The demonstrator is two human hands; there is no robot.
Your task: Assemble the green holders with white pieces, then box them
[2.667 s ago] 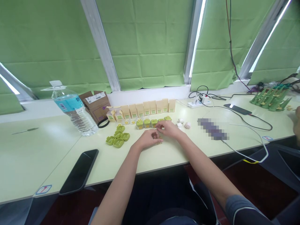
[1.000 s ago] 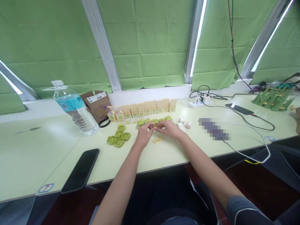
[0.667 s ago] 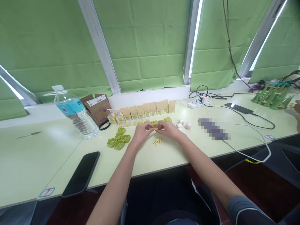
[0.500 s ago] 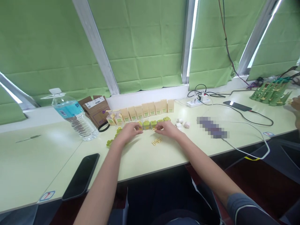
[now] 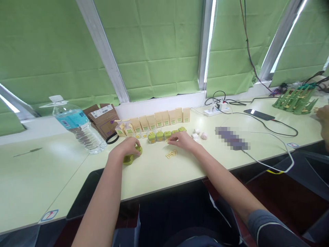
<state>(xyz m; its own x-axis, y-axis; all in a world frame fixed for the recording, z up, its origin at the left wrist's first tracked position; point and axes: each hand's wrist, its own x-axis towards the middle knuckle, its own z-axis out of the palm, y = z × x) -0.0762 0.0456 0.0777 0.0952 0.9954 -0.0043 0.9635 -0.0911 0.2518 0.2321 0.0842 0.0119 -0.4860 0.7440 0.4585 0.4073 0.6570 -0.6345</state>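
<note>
My left hand (image 5: 126, 147) rests over the cluster of green lids (image 5: 131, 157) on the pale table, fingers curled down onto one of them. My right hand (image 5: 183, 140) lies just in front of a row of small green-capped jars (image 5: 159, 135), fingertips pinched on a small yellow piece. A few yellow rings (image 5: 171, 154) lie loose on the table between my hands. Behind the jars stands a row of tan cartons (image 5: 160, 119).
A water bottle (image 5: 75, 125) and a brown cardboard box (image 5: 102, 116) stand at the left. A black phone (image 5: 86, 192) lies near the front edge, partly under my left arm. A power strip (image 5: 216, 109), cables, another phone (image 5: 259, 114) and green racks (image 5: 295, 101) sit to the right, beside another person's hand (image 5: 324, 118).
My left hand left the jars and swung left onto the green lids. My right hand stayed by the jar row. The yellow rings now lie uncovered on the table.
</note>
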